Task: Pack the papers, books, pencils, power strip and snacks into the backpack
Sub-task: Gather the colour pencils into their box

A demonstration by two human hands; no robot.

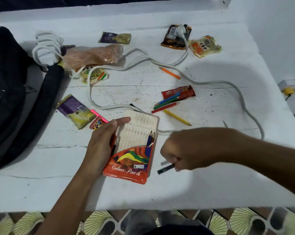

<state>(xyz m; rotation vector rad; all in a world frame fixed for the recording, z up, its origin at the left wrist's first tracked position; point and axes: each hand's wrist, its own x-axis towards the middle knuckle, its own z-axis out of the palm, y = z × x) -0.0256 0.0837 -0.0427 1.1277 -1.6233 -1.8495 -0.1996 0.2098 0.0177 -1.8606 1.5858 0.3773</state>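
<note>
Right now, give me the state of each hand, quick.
Left hand: grips the colour pencil box by its side.
Right hand: closed on a dark pencil.

At frame centre, the left hand (101, 146) holds an orange cardboard colour-pencil box (131, 164) on the white table (177, 192), while the right hand (189, 150) pinches dark pencils (166, 168) beside it.
</note>
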